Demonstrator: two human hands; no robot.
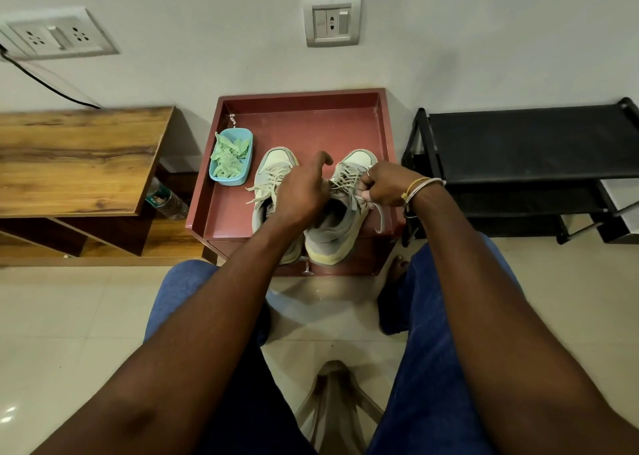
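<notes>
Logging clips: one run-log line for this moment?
right hand pinches lace | left hand at same shoe, grip unclear | other shoe untied on red tray

Head-worn wide-angle view, forward-down toward wall (207, 57); left hand (304, 192), right hand (387, 185) close, mid-frame.

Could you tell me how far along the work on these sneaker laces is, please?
Looks done: laces cross the front eyelets of both sneakers. In hand: the right hand pinches the right sneaker's lace; the left hand is close beside it. Left: neither shows a bow, and the left sneaker has loose ends.
</notes>
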